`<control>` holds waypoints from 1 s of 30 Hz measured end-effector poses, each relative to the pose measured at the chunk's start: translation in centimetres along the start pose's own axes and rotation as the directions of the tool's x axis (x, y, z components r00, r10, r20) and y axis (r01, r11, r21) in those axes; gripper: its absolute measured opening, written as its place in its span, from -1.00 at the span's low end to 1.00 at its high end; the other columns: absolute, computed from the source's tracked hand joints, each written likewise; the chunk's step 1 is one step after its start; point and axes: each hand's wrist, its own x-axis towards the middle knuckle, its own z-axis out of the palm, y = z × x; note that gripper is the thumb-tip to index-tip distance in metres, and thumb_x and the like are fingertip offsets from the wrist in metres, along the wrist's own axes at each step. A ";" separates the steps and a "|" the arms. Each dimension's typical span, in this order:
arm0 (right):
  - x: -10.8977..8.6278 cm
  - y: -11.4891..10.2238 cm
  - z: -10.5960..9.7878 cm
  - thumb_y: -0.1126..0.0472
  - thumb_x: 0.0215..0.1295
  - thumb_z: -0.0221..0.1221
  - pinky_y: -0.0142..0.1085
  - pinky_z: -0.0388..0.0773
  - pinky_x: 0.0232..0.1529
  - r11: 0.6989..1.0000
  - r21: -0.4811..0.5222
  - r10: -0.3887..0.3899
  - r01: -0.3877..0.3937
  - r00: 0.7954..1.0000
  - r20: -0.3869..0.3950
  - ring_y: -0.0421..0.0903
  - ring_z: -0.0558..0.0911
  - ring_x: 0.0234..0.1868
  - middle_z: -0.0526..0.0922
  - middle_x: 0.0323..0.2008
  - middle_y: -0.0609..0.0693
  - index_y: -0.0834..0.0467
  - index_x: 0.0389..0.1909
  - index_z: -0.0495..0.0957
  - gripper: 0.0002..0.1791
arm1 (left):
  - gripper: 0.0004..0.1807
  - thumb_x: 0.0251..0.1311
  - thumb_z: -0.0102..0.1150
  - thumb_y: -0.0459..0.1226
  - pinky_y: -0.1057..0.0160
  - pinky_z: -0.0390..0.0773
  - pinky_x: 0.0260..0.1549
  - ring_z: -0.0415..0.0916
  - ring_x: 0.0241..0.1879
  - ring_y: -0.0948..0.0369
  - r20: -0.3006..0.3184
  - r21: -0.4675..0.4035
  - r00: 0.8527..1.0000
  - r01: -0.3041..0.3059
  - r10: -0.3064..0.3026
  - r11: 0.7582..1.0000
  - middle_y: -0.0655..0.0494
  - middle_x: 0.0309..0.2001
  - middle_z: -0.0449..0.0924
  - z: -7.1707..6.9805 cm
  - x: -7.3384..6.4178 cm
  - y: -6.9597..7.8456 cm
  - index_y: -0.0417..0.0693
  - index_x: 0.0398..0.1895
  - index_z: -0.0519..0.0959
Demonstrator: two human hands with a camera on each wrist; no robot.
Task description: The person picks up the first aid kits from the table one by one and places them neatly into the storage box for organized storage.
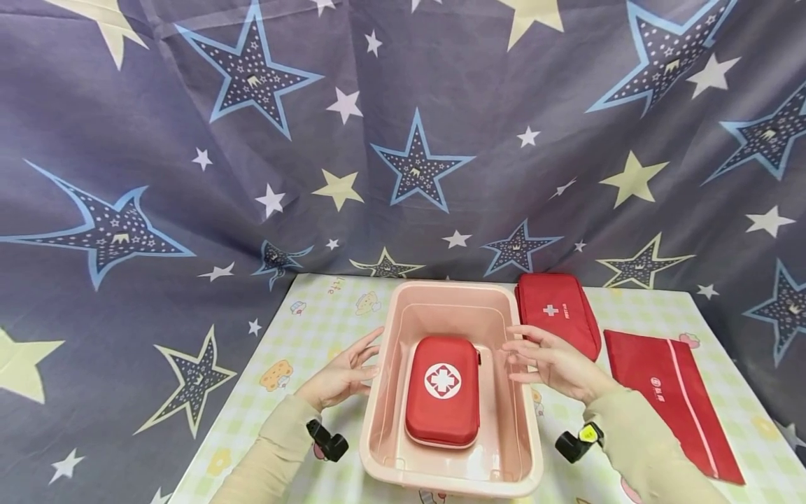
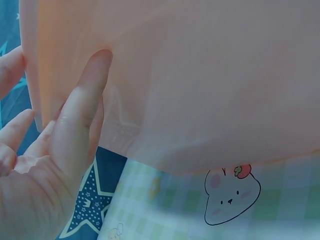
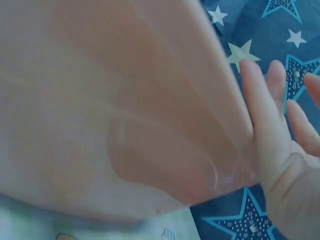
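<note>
A pink plastic bin (image 1: 456,308) stands on the table with a red hard-shell first aid case (image 1: 443,420) lying flat inside, its white cross emblem facing up. At the bin's left side is my left hand (image 1: 342,374), fingers spread and relaxed. In the left wrist view its thumb overlaps the bin's outer wall (image 2: 210,90). My right hand (image 1: 557,360) is at the right rim, fingers loosely extended across it in the head view. The right wrist view shows its fingers (image 3: 257,95) straight beside the bin's edge (image 3: 220,75).
Behind the right hand lies a red first aid pouch (image 1: 554,297), close against the bin. A flat red zip bag (image 1: 676,399) lies farther right, partly under the right forearm. A checked cloth (image 1: 302,315) covers the table; a starry curtain (image 1: 478,91) hangs behind.
</note>
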 end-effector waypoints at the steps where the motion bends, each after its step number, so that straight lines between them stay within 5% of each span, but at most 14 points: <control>1: -0.2 0.1 -0.2 0.32 0.44 -0.13 -0.20 0.59 0.01 1.000 0.016 -0.005 0.005 1.000 0.013 -0.17 0.60 -0.10 0.59 -0.07 -0.10 -0.06 0.11 0.35 -0.67 | -0.08 0.27 0.08 -0.37 0.09 0.60 -0.11 0.46 0.10 0.13 0.003 -0.002 1.000 0.001 -0.001 1.000 -0.33 0.44 -0.23 0.0 0.0 0.0 0.04 0.52 -0.28; 11: -1.7 0.9 -2.4 0.39 0.46 -0.27 -0.19 0.57 0.04 0.995 0.090 -0.042 0.029 0.989 0.139 -0.19 0.60 -0.09 0.60 -0.05 -0.10 -0.02 0.15 0.40 -0.57 | -0.09 0.29 0.05 -0.39 0.10 0.58 -0.08 0.44 0.13 0.12 0.002 0.004 1.000 0.007 -0.007 1.000 -0.32 0.45 -0.25 0.1 0.1 0.1 0.05 0.52 -0.30; 30: -5.6 1.4 -7.0 0.38 0.50 -0.37 -0.15 0.51 0.12 0.984 0.176 -0.033 0.005 0.987 0.155 -0.19 0.58 0.04 0.59 0.04 -0.11 -0.10 0.16 0.45 -0.48 | -0.12 0.31 0.00 -0.42 0.09 0.59 -0.09 0.37 0.21 0.04 -0.009 -0.013 1.000 0.010 -0.011 1.000 -0.20 0.45 -0.14 0.3 0.0 0.0 0.08 0.52 -0.28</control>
